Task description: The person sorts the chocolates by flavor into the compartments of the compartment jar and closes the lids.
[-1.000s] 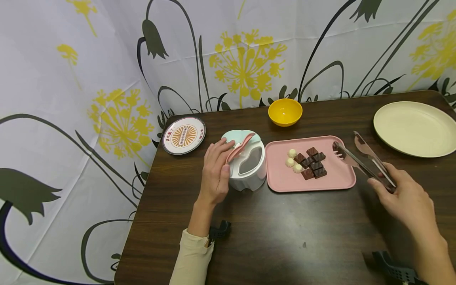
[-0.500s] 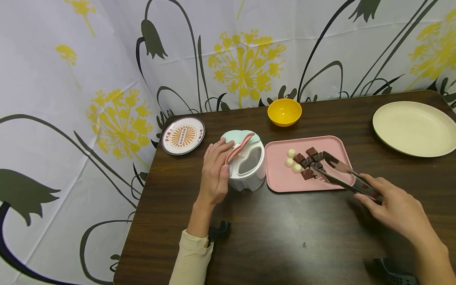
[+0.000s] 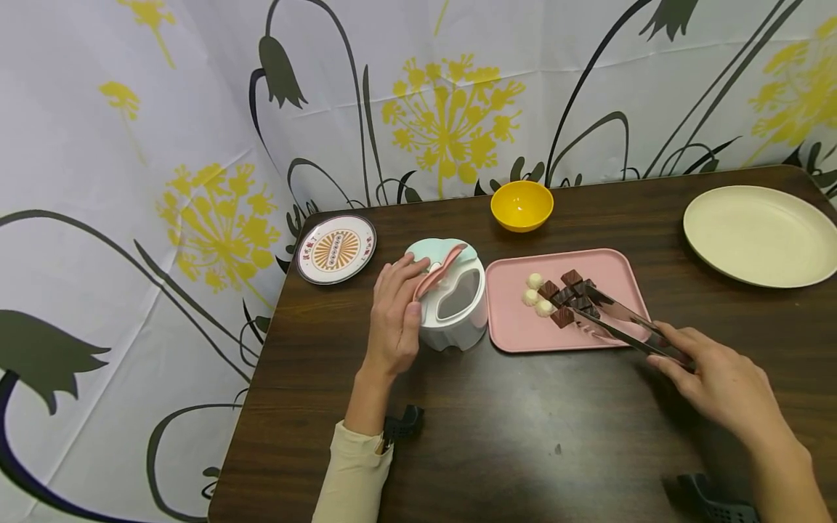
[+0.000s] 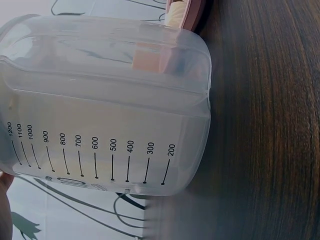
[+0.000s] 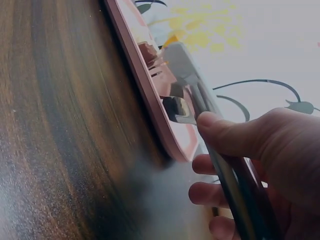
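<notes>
In the head view my left hand (image 3: 394,312) holds the raised pink flap (image 3: 437,276) of a lidded container (image 3: 458,330), thumb on one side and fingers on the other. The left wrist view shows the container's translucent wall (image 4: 125,115) with a measuring scale. My right hand (image 3: 732,388) grips metal tongs (image 3: 620,335). Their two tips lie around dark chocolate pieces (image 3: 564,317) on a pink tray (image 3: 523,335); whether a piece is pinched cannot be told. Small cream-white balls (image 3: 535,281) lie left of the chocolates.
Behind the tray stands a yellow bowl (image 3: 522,207). A printed white plate (image 3: 337,249) sits at the left table edge, and a large cream plate (image 3: 765,236) at the back right. A patterned cloth (image 3: 451,43) hangs behind the dark wooden table (image 3: 510,436).
My right hand has moved left with the tongs, from beyond the tray's right end to the chocolates, and the tong tips have drawn closer together. The left hand has stayed still.
</notes>
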`<control>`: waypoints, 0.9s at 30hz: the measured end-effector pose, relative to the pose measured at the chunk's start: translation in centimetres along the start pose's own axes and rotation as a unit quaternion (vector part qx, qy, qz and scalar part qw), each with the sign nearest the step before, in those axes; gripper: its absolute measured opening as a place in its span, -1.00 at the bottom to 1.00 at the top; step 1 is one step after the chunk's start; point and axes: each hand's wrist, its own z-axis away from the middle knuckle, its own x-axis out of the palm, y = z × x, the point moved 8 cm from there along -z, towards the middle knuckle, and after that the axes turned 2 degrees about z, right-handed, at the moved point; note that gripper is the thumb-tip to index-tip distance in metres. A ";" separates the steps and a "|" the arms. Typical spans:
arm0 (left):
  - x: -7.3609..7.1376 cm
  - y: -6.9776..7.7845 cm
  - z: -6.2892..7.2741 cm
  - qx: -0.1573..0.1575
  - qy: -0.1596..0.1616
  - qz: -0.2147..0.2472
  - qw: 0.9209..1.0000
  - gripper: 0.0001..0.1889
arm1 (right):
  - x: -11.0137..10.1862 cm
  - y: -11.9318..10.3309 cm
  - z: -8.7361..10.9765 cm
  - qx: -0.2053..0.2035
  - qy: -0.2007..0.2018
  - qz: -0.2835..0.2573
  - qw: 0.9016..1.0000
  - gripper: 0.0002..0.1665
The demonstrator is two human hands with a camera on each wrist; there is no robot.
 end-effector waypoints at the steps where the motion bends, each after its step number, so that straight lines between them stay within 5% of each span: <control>1: 0.0 0.0 0.0 0.000 0.000 0.000 1.000 -0.47 | -0.1 0.0 0.0 0.003 0.002 0.003 1.000 -0.29; 20: 0.1 -0.1 0.1 -0.003 0.001 0.000 1.000 -0.46 | -1.6 0.2 0.2 0.019 0.046 0.015 0.999 -0.35; 27: 0.1 -0.2 0.1 -0.004 0.001 -0.001 1.000 -0.46 | -3.2 -1.2 0.3 -0.032 0.128 0.012 0.991 -0.39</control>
